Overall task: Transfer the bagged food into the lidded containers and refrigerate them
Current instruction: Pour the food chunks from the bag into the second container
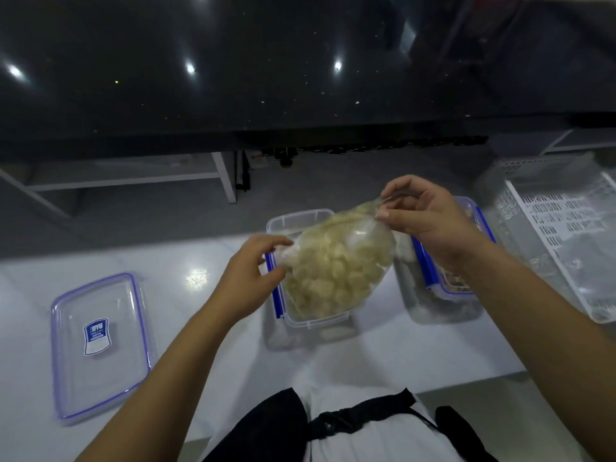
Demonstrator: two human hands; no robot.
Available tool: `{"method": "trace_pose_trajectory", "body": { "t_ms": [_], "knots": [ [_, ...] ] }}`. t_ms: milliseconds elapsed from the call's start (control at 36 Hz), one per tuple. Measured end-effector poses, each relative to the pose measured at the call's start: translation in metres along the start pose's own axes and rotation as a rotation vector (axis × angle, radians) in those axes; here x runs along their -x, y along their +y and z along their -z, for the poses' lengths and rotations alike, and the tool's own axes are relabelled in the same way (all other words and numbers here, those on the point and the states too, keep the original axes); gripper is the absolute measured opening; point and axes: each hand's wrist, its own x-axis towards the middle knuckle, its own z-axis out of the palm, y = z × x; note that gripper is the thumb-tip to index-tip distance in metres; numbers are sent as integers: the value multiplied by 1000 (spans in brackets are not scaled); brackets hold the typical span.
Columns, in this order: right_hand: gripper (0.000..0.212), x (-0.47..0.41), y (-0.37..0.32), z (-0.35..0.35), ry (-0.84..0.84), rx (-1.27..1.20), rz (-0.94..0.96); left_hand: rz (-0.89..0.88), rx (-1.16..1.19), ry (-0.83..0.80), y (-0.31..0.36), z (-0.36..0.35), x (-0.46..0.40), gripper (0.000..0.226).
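Note:
A clear plastic bag [336,265] full of pale yellow food pieces hangs tilted over an open clear container [300,221] with blue clips. My left hand [248,278] pinches the bag's lower left corner. My right hand [430,221] grips its upper right end. A second container [443,288] with a blue-rimmed lid on it stands to the right, partly hidden behind my right wrist. The open container's loose lid [100,345], clear with a blue seal and a label, lies flat at the left of the white counter [206,261].
A white slotted plastic basket [560,235] sits at the right edge of the counter. A dark glossy raised ledge [266,78] runs across the back. The counter's front edge is near my body.

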Motion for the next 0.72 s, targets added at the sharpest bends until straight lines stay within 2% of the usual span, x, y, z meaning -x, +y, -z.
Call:
{"method": "trace_pose_trajectory", "body": {
  "t_ms": [56,111,306,389,444,556,667,722],
  "knots": [
    [26,0,-2,-3,-24,30,22,-40,-23,26,10,9,-13,33],
    [26,1,-3,-6,-53,67,35,-58,-7,-23,24,17,-31,34],
    [29,5,-4,-19,-141,136,74,-18,144,-463,77,-1,-104,39],
    [30,6,-3,-24,-170,162,106,8,278,-740,88,-11,-123,35],
    [31,7,-1,-27,-175,184,122,-6,251,-826,91,-13,-129,32],
    [30,13,9,-26,-89,174,161,-62,180,-744,87,-12,-139,18],
    [30,27,30,-21,140,125,175,-45,298,-588,73,-7,-135,11],
    [43,31,43,-17,262,138,92,-49,361,-472,65,-5,-130,10]
  ]
}}
